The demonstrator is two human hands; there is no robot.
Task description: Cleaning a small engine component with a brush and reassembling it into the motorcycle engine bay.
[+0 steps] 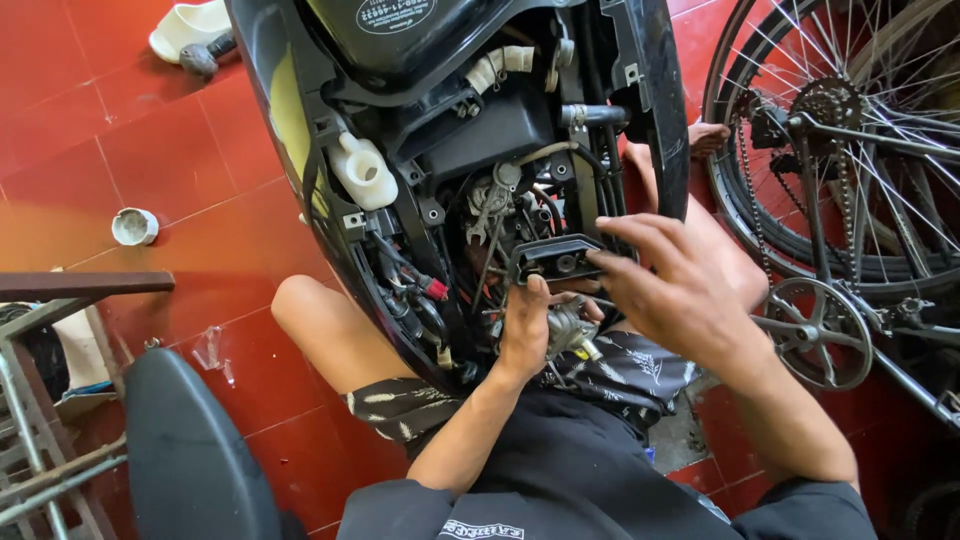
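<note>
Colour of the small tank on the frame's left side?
White, translucent-looking tank with a round cap, against the black frame. Head view, upper centre.

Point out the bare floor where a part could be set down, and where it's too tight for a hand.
Free: red tiled floor between the small white cup and black scooter body. Crowded: the open engine bay, where left hand and right hand hold a black rectangular part among wires. Bicycle wheel blocks the right.

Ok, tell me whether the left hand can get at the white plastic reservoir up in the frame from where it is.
Probably yes. The left hand sits under the black rubber boot, by the carburetor; the white reservoir lies up-left, exposed, nothing covering it. Only hoses and wiring lie between.
</note>
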